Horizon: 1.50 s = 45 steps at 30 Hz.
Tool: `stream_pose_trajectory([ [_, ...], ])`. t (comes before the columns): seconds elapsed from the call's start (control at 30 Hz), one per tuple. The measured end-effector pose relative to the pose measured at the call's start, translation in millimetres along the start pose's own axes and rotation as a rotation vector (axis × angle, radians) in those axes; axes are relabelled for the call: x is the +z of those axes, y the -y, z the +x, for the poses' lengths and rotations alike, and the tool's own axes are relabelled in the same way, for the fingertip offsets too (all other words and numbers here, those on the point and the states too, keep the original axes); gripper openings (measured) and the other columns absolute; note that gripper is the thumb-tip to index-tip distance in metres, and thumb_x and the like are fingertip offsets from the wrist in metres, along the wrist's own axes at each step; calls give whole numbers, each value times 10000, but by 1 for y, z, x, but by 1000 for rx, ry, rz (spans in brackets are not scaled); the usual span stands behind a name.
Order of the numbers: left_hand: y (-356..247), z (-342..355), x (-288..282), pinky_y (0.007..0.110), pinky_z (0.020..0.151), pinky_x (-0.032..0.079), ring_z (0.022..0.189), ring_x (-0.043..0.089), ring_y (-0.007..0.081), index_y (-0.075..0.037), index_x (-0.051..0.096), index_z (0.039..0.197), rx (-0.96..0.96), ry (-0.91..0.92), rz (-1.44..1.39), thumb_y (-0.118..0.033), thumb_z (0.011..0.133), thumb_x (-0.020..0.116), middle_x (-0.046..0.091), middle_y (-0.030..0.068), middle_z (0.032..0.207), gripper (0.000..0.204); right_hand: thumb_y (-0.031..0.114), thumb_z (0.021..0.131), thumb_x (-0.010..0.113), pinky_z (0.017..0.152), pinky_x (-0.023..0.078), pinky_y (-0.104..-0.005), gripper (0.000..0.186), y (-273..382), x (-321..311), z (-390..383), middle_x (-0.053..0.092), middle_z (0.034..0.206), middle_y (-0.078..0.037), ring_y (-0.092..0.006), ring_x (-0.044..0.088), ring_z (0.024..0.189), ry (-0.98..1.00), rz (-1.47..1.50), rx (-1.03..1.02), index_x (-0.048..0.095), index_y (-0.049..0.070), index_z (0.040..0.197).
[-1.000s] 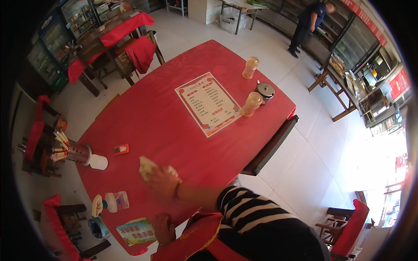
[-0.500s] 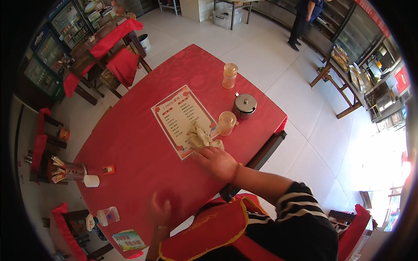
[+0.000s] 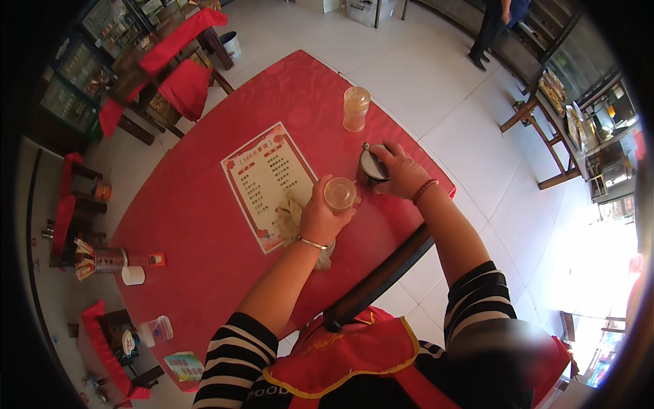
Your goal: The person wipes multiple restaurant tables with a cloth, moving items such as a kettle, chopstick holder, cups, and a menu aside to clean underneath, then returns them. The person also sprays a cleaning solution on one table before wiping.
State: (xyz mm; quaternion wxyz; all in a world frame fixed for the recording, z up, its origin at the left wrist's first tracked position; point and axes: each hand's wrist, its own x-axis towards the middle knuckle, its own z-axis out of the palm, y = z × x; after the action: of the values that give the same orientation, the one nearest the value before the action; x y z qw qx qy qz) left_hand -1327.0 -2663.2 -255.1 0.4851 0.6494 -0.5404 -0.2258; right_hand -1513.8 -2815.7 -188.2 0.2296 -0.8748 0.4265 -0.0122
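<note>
My left hand (image 3: 320,219) is wrapped round a clear jar (image 3: 340,193) near the table's right side. Just beyond it, my right hand (image 3: 405,174) grips a lidded metal condiment pot (image 3: 372,168), its fingers over the lid's right side. Farther off stands a second clear jar (image 3: 355,110), touched by neither hand. A printed paper menu sheet (image 3: 267,178) lies flat to the left of my left hand. On its lower right corner rests a crumpled beige cloth (image 3: 287,219), partly hidden by my left hand and wrist.
The table's red cover (image 3: 197,225) spreads around these things. At its left edge stand a metal chopstick holder (image 3: 111,260), a white roll (image 3: 133,275) and a clear plastic container (image 3: 157,330). A dark wooden chair back (image 3: 381,276) lies against the near right edge. A person (image 3: 492,31) stands at the far right.
My right hand has let go of the cloth and moved right and away, onto the metal pot. My left hand has come up from the near edge and taken hold of the nearer jar.
</note>
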Motion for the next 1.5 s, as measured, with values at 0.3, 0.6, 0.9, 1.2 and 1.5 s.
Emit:
stream_pose_trajectory([
  [0.3, -1, -10, -55, 397, 938, 574, 1071, 700, 294, -27, 480, 1362, 24, -161, -35, -69, 708, 889, 686, 162, 1186, 772, 326, 813, 814, 1080, 488, -423, 744, -9, -44, 19, 531, 1452, -162, -344, 576, 1307, 198, 209, -17, 539, 159, 1484],
  [0.6, 51, -137, -181, 407, 958, 557, 1114, 660, 242, -7, 471, 1384, -219, -373, 110, -35, 712, 869, 652, 138, 1244, 782, 309, 716, 888, 1077, 490, -444, 880, -10, -25, 16, 479, 1487, -172, -380, 534, 1327, 126, 22, -101, 498, 154, 1489],
  [0.9, 45, -267, -238, 392, 883, 565, 1046, 666, 224, -23, 501, 1261, -503, -753, 125, -53, 707, 835, 648, 109, 1136, 648, 149, 687, 866, 962, 575, -437, 718, 36, 32, 26, 520, 1351, -148, -354, 609, 1197, -405, 98, -165, 571, 102, 1340],
  [1.2, 42, -342, -281, 420, 878, 554, 1034, 678, 322, -23, 519, 1227, -593, -881, 250, -182, 698, 910, 666, 156, 1130, 677, 257, 702, 890, 1016, 539, -495, 763, 346, 143, 49, 444, 1475, -262, -458, 553, 1263, -11, 301, -811, 548, 90, 1364],
  [1.5, 54, -383, -293, 455, 974, 494, 1129, 606, 347, -14, 546, 1276, -536, -822, 280, -125, 684, 881, 594, 170, 1250, 689, 295, 715, 850, 1100, 442, -521, 894, 581, 324, 0, 409, 1512, -211, -443, 480, 1317, 215, 108, -1019, 460, 139, 1504],
])
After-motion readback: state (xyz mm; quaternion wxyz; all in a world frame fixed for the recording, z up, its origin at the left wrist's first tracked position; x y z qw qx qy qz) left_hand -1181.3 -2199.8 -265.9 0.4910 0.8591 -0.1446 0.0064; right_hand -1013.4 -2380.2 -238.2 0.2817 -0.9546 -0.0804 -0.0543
